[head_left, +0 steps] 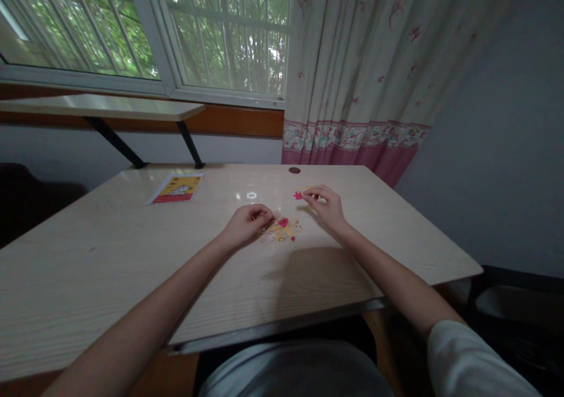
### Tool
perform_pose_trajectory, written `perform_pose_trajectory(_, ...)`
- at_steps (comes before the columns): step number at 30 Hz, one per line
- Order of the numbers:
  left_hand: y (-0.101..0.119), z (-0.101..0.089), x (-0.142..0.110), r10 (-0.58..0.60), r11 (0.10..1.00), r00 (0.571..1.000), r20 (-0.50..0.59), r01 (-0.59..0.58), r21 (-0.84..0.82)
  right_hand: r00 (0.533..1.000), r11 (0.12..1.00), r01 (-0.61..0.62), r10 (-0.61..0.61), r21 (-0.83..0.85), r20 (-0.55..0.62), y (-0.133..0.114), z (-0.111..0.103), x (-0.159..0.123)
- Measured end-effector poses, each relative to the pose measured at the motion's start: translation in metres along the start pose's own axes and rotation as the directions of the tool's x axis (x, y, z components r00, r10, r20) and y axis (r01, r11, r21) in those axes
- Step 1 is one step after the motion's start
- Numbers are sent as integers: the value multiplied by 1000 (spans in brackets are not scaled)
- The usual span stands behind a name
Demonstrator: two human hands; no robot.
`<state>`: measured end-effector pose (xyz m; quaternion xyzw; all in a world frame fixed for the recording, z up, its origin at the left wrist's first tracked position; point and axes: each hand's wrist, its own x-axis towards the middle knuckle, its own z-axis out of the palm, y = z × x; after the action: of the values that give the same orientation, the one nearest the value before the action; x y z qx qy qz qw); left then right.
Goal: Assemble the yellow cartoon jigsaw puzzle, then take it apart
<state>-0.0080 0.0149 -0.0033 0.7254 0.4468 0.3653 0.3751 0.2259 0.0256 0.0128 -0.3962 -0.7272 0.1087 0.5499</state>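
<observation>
A loose pile of small jigsaw puzzle pieces (282, 232), yellow, red and pale, lies near the middle of the desk. My left hand (247, 225) is at the pile's left edge, its fingers curled together; whatever they may hold is hidden. Beyond the pile, my right hand (326, 207) pinches a small puzzle piece (302, 194) between thumb and fingertips, low over the desk. A red puzzle piece (296, 196) lies right by those fingertips. Some yellow pieces behind them are partly covered by the right hand.
The pale wooden desk (132, 268) has a round cable hole (294, 170) at its back edge. A printed picture sheet (178, 189) in red and yellow lies at the back left. A raised shelf (101, 106) stands behind it, and a curtain (356, 91) hangs behind the desk.
</observation>
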Motion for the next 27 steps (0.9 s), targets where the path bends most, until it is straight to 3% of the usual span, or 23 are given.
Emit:
perform_pose_trajectory(2,2,-3,-1,41,982,999,3,-41,186,999,999,-32,31,-9,-34,4,-4,3)
perform_pose_trajectory(5,6,-8,-3,105,863,994,35,-109,494,997,999,-44,44,-3,-59,8,-6,4)
perform_pose_trajectory(8,7,-11,-4,127,774,991,36,-121,622,997,998,-56,56,5,-57,9,-5,3)
perform_pose_trajectory(27,7,-11,-5,149,727,989,26,-127,675,996,997,-80,80,-1,-39,12,-6,4)
